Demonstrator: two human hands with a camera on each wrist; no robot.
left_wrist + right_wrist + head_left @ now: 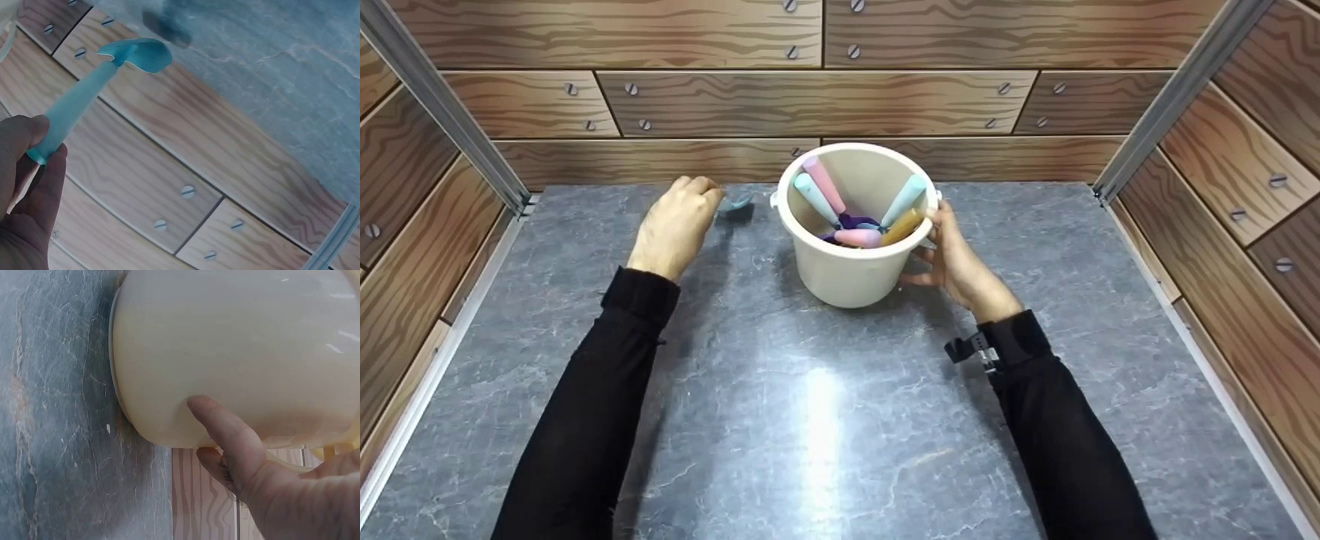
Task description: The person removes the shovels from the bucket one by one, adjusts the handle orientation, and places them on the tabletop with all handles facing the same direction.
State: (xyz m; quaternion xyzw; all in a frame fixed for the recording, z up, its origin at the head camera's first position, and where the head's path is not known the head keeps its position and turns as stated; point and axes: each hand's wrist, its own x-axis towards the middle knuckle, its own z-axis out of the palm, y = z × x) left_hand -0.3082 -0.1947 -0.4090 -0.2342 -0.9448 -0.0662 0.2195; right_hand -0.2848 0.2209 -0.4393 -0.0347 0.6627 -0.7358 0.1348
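Note:
My left hand [676, 221] pinches a light teal toy shovel [79, 101] at the end of its handle. The shovel's curved blade [736, 202] hangs low over the tabletop, left of the bucket. A cream plastic bucket [847, 277] stands upright near the back wall. Inside it lie several toy tools: a pink handle [823, 184], teal handles [904, 201], a yellow handle [901, 227] and purple parts [855, 222]. My right hand [956, 262] rests against the bucket's right side with spread fingers, one fingertip [199, 404] low on its wall.
The grey marbled tabletop [735, 420] reaches to a wood-patterned back wall [810, 105] close behind the bucket. Wood-patterned side walls [1222, 210] close in the left and right. Metal posts [1170, 90] stand at the back corners.

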